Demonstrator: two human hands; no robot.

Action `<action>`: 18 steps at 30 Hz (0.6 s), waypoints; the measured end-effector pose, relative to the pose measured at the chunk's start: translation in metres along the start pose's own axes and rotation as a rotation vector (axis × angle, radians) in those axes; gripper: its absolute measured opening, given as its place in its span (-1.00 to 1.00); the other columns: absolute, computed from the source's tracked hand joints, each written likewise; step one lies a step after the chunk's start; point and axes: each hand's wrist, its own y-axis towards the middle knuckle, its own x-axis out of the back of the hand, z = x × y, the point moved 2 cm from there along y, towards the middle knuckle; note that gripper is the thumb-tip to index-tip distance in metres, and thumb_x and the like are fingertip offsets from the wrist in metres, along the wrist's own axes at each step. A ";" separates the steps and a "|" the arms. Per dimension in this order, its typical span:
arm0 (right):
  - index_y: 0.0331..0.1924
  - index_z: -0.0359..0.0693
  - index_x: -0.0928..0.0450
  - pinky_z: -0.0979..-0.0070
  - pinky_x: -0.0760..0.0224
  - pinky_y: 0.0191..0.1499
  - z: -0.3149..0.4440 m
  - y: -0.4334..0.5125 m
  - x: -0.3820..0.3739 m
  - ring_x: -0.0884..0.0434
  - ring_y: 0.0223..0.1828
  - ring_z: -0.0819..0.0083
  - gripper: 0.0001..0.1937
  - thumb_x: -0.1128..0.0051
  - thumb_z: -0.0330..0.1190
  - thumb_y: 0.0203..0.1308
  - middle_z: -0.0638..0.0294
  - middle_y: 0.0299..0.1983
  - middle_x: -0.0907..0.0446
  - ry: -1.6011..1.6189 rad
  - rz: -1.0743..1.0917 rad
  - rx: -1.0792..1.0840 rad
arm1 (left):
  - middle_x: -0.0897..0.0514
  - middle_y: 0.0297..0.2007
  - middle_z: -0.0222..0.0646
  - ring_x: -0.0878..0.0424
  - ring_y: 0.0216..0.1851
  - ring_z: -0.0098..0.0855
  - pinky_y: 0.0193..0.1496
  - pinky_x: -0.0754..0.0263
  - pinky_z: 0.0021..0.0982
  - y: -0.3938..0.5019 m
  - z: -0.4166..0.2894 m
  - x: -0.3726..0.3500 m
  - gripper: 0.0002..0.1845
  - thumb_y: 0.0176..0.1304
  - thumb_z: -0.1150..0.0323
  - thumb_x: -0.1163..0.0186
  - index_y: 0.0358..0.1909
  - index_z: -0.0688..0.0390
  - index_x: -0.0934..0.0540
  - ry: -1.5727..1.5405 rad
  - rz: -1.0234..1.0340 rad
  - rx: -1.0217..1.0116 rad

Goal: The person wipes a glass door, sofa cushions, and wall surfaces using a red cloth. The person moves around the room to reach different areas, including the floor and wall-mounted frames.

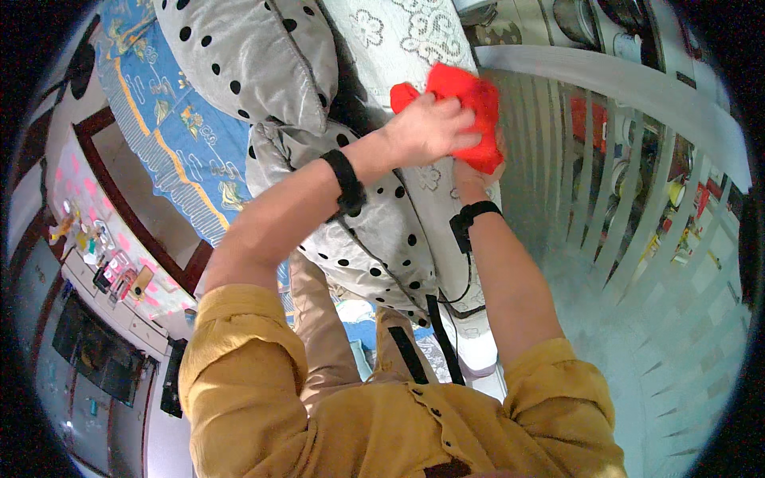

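A bright red cloth (pixel 457 86) is bunched between my two hands, above a white lace-patterned cover. My left hand (pixel 433 128) lies across the cloth from the left, its fingers slightly blurred and curled on the fabric. Behind and below the cloth, my right hand (pixel 478 173) grips its lower right side, with most of the fingers hidden. Black bands circle both wrists. Nearest to my forearms are grey polka-dot cushions, one (pixel 370 239) under my left wrist and another (pixel 251 60) farther up.
A blue patterned cloth (pixel 179 119) spreads at the left beyond the cushions. The white lace cover (pixel 394 36) runs along a frosted, striped partition (pixel 538 149) on the right. A black cable (pixel 469 278) hangs from the right wrist band. Small items stand on a cabinet at the far left.
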 end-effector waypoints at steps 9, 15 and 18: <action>0.01 -0.21 -0.61 -0.07 -0.53 -0.09 -0.003 0.002 -0.006 -0.66 -0.08 -0.09 -0.59 0.18 -0.10 0.49 -0.02 -0.09 -0.71 -0.166 -0.095 -0.076 | -0.52 0.16 0.05 -0.54 0.16 0.09 0.18 -0.52 -0.11 -0.015 0.142 0.120 -0.42 0.11 0.36 -0.35 0.23 0.15 -0.54 0.198 -0.519 0.692; 0.05 -0.22 -0.59 0.03 -0.60 -0.06 0.002 0.002 0.000 -0.69 -0.06 -0.09 -0.59 0.20 -0.09 0.54 -0.07 -0.06 -0.70 -0.276 -0.280 0.234 | -0.56 0.04 -0.17 -0.60 0.02 -0.03 0.02 -0.59 -0.07 -0.142 0.050 0.118 -0.49 0.15 0.28 -0.33 0.19 -0.03 -0.56 0.110 -0.477 0.775; 0.10 -0.27 -0.56 -0.14 -0.49 0.11 -0.004 0.007 0.000 -0.63 0.06 -0.23 -0.45 0.41 -0.01 0.56 -0.15 0.07 -0.66 -0.101 0.075 -0.223 | -0.55 0.04 -0.07 -0.56 0.10 0.02 0.21 -0.48 -0.10 -0.211 0.000 0.086 -0.34 0.09 0.32 -0.40 0.29 0.13 -0.49 -0.076 -0.578 1.032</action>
